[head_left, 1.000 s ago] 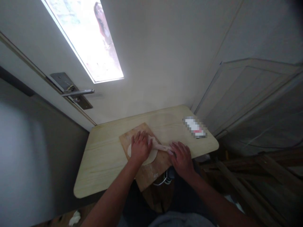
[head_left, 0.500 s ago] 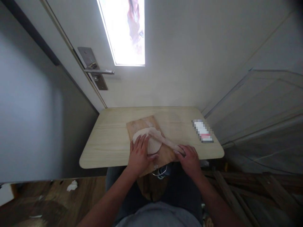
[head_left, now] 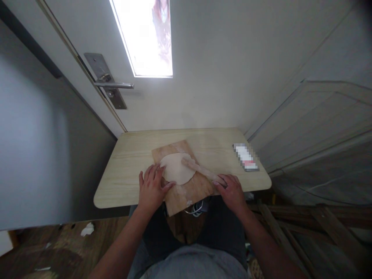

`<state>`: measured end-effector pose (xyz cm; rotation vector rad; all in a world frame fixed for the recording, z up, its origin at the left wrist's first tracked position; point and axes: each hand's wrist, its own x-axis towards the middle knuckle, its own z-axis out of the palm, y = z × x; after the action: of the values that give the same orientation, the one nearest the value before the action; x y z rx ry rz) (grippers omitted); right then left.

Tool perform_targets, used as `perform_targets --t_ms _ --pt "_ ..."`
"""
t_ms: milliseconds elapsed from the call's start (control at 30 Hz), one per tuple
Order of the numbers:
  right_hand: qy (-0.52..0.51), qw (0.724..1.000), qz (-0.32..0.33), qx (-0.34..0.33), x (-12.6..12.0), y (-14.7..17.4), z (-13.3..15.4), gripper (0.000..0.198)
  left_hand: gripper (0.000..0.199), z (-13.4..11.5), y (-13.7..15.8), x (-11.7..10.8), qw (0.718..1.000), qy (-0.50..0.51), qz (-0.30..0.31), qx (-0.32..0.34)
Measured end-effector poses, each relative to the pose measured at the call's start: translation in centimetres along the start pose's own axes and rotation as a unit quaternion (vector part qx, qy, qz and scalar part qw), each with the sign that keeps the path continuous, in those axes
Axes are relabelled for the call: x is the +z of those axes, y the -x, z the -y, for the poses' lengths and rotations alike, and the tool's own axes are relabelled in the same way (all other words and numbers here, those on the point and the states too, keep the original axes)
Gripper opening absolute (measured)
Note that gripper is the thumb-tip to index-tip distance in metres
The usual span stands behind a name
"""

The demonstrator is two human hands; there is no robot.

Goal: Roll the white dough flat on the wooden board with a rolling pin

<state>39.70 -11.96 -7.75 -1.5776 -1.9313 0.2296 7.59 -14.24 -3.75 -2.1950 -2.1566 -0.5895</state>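
Observation:
A flat, round sheet of dough [head_left: 176, 170] lies on a wooden board [head_left: 186, 194], which sits at an angle on the table and juts past its front edge. My left hand [head_left: 152, 184] is at the dough's left edge, its fingers spread and curved; the thumb and fingertips touch the rim. In my right hand [head_left: 231, 192] is the near end of a wooden rolling pin [head_left: 205, 171], the fingers wrapped round it. The pin slants up and to the left, its far end resting on the right part of the dough.
A phone [head_left: 245, 157] with a blurred screen lies on the right of the pale table [head_left: 124, 166]. Behind stands a door with a metal handle [head_left: 114, 85] and bright window [head_left: 142, 38]. Wooden beams [head_left: 279, 232] are at the lower right, and crumpled paper [head_left: 87, 229] lies on the floor.
My left hand has slid left from the top of the dough to its left edge. The right hand still grips the rolling pin. The view has shifted slightly.

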Motion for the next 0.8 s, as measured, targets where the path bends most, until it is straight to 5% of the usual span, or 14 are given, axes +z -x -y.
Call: perform_targets --t_ms 167,500,800 --pt "-0.008 1.000 -0.001 0.009 0.0 -0.5 0.0 0.032 0.071 0.5 -1.6 -0.2 1.000 0.009 -0.017 -0.004" --pt "-0.035 0.994 -0.079 0.059 1.2 -0.3 -0.4 0.039 0.092 -5.8 -8.0 4.6 0.988 0.054 0.114 0.085" --pt "-0.022 0.992 -0.122 0.017 1.9 0.4 -0.6 0.032 0.083 -4.1 -8.3 3.2 0.968 0.072 0.152 0.185"
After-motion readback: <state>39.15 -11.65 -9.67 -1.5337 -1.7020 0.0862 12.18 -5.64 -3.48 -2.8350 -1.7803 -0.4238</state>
